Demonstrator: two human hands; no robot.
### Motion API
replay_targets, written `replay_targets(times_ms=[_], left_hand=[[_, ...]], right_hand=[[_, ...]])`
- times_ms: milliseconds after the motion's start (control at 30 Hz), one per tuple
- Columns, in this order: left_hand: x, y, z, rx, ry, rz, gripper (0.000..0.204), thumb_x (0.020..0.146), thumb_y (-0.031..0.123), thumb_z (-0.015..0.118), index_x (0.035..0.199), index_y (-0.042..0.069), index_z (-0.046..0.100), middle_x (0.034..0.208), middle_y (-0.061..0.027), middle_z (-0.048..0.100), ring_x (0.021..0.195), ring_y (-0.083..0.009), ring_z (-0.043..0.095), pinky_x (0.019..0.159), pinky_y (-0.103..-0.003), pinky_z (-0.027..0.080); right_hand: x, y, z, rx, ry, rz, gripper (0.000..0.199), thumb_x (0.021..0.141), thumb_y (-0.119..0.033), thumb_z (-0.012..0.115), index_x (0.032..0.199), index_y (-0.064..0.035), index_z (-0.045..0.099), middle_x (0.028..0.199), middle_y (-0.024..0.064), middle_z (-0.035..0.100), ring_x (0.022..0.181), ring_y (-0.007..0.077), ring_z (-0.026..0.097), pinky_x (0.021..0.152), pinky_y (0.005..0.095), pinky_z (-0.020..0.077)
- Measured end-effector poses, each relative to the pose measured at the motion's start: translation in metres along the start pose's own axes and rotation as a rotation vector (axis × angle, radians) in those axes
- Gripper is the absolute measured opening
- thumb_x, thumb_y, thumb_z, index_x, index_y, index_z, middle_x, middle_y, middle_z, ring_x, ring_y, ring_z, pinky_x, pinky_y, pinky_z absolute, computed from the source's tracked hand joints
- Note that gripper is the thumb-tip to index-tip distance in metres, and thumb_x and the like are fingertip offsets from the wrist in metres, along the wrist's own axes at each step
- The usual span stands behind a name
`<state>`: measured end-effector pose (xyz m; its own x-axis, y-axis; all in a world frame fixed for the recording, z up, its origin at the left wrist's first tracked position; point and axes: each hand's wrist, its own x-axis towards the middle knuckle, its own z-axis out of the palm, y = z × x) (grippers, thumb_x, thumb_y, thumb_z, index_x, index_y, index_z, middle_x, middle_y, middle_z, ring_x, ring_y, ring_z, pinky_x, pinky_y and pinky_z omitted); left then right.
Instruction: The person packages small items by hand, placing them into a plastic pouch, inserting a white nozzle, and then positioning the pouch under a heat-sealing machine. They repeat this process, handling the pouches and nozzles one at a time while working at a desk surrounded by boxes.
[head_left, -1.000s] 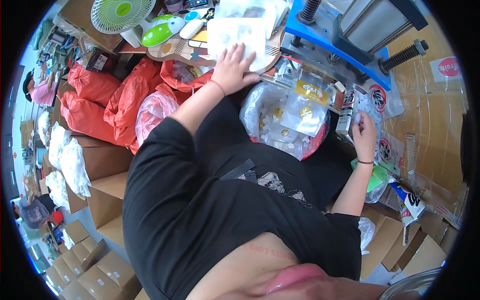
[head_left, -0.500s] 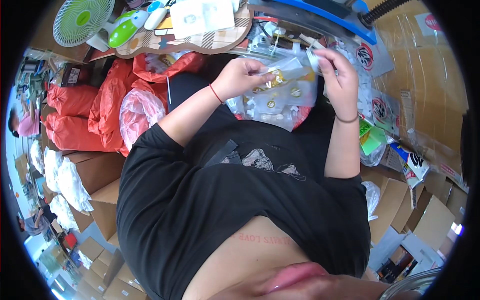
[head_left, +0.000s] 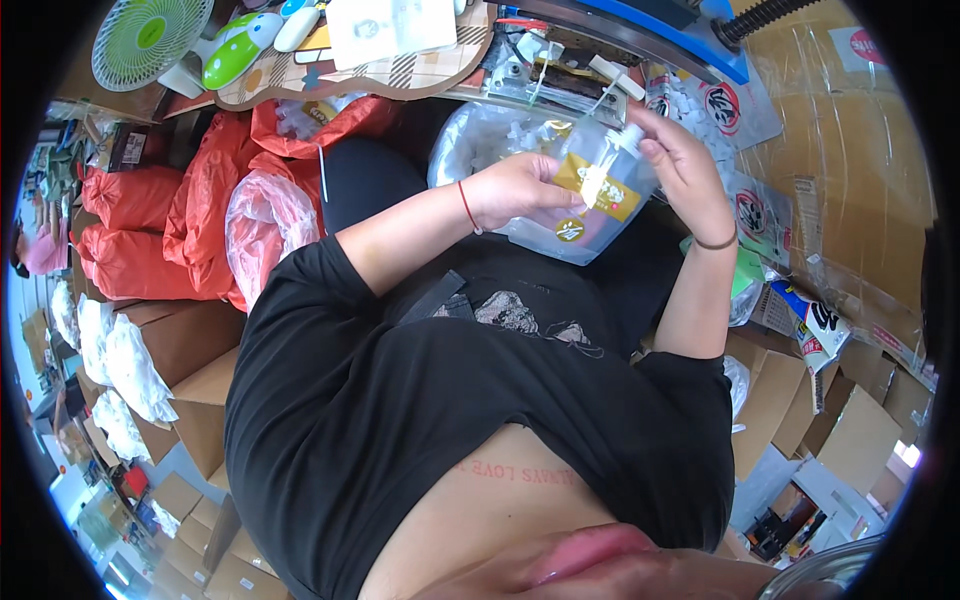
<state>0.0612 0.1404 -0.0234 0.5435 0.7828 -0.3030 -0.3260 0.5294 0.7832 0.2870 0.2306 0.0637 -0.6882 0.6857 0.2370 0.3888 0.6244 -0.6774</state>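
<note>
A see-through plastic spout pouch (head_left: 597,188) with a gold printed band is held up over my lap. My left hand (head_left: 525,190) pinches its left edge between thumb and fingers. At the pouch's upper right corner is a white spout cap (head_left: 630,138). My right hand (head_left: 688,172) has its thumb and fingers closed round that cap; some fingers are hidden behind it. Behind the pouch, a see-through bag (head_left: 462,138) holds pale pieces and more gold-printed plastic.
Red bags (head_left: 190,225) are piled on the left, beside a pinkish plastic bag (head_left: 268,215). At the far side are a desk (head_left: 400,92) with a fan (head_left: 152,35), and a blue-framed machine (head_left: 665,35). Cardboard boxes (head_left: 860,150) stand on both sides.
The white piece that my right hand held near the plastic is now at the pouch's corner. The pouch has spread out and faces up. Both hands have moved slightly right and nearer.
</note>
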Motion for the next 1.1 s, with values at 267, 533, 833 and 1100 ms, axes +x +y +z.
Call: replay_targets(times_ms=[267,533,833,1100], left_hand=[[0.014,0.054,-0.031,-0.048,0.154,0.089,0.029,0.088,0.01,0.07,0.114,-0.001,0.066,0.104,-0.0065,0.071,0.092,-0.0118,0.067,0.083,-0.028,0.054],[-0.081,0.082,-0.022,0.581,0.671,0.454,0.07,0.08,0.029,0.078,0.134,-0.001,0.046,0.114,-0.0186,0.062,0.102,-0.0251,0.065,0.086,-0.037,0.053],[-0.199,0.038,-0.075,2.095,0.991,0.823,0.072,0.078,0.04,0.073,0.136,0.007,0.046,0.124,-0.0203,0.057,0.115,-0.0332,0.055,0.096,-0.041,0.043],[-0.203,0.049,-0.045,1.105,0.772,0.651,0.028,0.079,0.033,0.074,0.094,0.009,0.073,0.086,-0.0108,0.069,0.081,-0.0298,0.066,0.071,-0.038,0.05]], right_hand=[[-0.029,0.056,-0.006,-1.023,0.086,0.128,0.045,0.085,-0.007,0.058,0.129,-0.0037,0.053,0.121,0.0217,0.059,0.11,0.0421,0.055,0.096,0.0476,0.0444],[-0.079,-0.027,-0.004,-0.7,0.138,0.348,0.033,0.092,-0.012,0.057,0.122,0.0033,0.059,0.122,0.0249,0.06,0.116,0.0408,0.054,0.102,0.0444,0.0417],[-0.107,-0.063,0.007,-0.738,0.414,0.233,0.034,0.098,-0.015,0.051,0.127,0.0027,0.055,0.117,0.0236,0.061,0.109,0.0407,0.056,0.094,0.0452,0.0443],[-0.084,-0.124,0.053,-0.304,0.439,0.04,0.023,0.101,-0.015,0.049,0.111,0.004,0.058,0.105,0.0168,0.062,0.096,0.0311,0.058,0.088,0.0377,0.0457]])
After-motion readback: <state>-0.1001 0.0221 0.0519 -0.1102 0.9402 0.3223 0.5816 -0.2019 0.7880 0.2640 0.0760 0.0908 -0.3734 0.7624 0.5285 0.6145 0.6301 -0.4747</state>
